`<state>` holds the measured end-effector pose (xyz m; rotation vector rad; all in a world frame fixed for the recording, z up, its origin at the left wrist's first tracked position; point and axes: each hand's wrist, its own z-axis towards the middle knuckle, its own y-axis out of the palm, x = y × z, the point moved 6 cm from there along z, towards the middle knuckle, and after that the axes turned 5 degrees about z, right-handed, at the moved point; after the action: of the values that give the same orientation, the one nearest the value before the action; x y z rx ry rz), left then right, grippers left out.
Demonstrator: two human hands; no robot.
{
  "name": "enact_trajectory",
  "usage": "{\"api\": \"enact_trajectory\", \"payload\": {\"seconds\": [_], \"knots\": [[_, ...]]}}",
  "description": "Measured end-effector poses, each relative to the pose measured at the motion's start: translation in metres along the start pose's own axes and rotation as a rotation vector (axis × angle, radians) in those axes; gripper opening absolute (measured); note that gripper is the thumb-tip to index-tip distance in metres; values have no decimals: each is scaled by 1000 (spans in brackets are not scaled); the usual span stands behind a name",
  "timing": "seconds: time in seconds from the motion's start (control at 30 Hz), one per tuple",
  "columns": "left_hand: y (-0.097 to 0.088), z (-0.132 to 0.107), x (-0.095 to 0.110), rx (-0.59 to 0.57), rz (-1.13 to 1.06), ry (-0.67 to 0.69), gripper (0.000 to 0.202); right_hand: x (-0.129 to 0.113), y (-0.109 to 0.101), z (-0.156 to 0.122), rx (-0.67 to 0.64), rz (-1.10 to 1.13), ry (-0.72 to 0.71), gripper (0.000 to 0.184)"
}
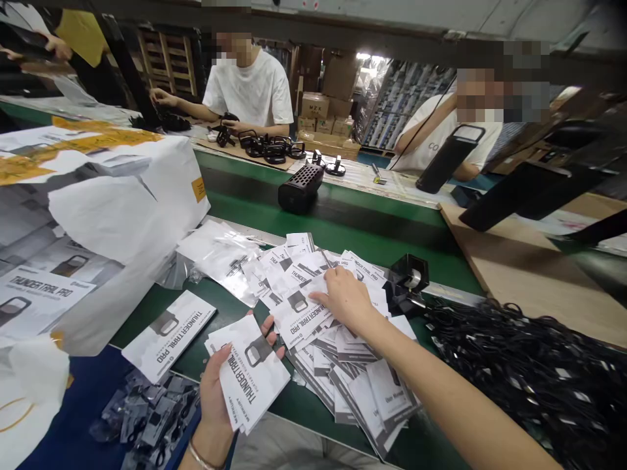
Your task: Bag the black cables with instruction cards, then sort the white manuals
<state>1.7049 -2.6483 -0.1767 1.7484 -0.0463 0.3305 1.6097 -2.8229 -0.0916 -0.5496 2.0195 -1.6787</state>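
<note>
My left hand [215, 385] grips a small stack of white booklets [255, 365] printed THUNDER TRAIL PRO, with the thumb on top and fingertips showing at the far edge. My right hand [345, 297] rests on a loose pile of similar booklets [298, 320], its thumb and fingers apart on the top ones. Some booklets at the near side of the pile read User Manual. To the left of my left hand, a neat stack of booklets [169, 333] lies on the green table.
A torn white paper package [132, 228] of printed sheets stands at left. Bagged small parts [157, 411] fill a blue bin below. Black cables [529, 365] heap at right, beside a tape dispenser [409, 277]. A black speaker [301, 188] lies on the green belt; co-workers [252, 91] sit beyond.
</note>
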Motion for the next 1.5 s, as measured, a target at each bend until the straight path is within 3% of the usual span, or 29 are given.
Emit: {"api": "enact_trajectory", "payload": {"seconds": [0.1,0.2,0.27,0.33,0.47,0.6,0.77,0.9,1.03,1.07,1.13,1.2,1.27,1.33,1.43,1.5], "knots": [[1,0,-5,91,23,-34,59,1,4,9,-25,-49,-114,47],[3,0,-9,153,67,-41,61,-17,8,11,-76,-92,-400,53],[3,0,-9,155,95,-15,63,-27,10,13,-118,-146,-542,51],[2,0,-8,122,111,17,64,-32,10,17,-142,-187,-579,52],[0,0,-8,47,105,62,60,-39,9,21,-152,-203,-584,54],[-2,0,-5,60,136,100,54,-44,11,21,-211,-144,-570,49],[-7,-4,2,199,104,98,37,-24,-5,34,-247,21,-437,12],[-5,-3,1,180,48,87,36,-9,-17,29,-136,283,-295,30],[5,1,-3,-12,130,112,38,-38,18,-13,-419,771,-192,25],[5,2,-5,-31,144,84,32,-49,23,-24,-430,757,-216,23],[4,2,-8,-19,137,18,31,-59,24,-35,-298,577,-244,29],[3,2,-8,-6,103,-19,47,-55,14,-34,-96,318,-255,34],[6,1,-6,-35,84,-19,58,-43,6,-21,-11,84,-296,36],[10,0,-6,-59,80,-36,62,-28,5,-3,-46,-39,-366,40],[15,1,-9,-30,38,-116,65,-8,6,24,-147,-47,-401,48],[17,1,-11,15,-2,-158,66,-3,3,34,-196,-27,-403,40]]}}
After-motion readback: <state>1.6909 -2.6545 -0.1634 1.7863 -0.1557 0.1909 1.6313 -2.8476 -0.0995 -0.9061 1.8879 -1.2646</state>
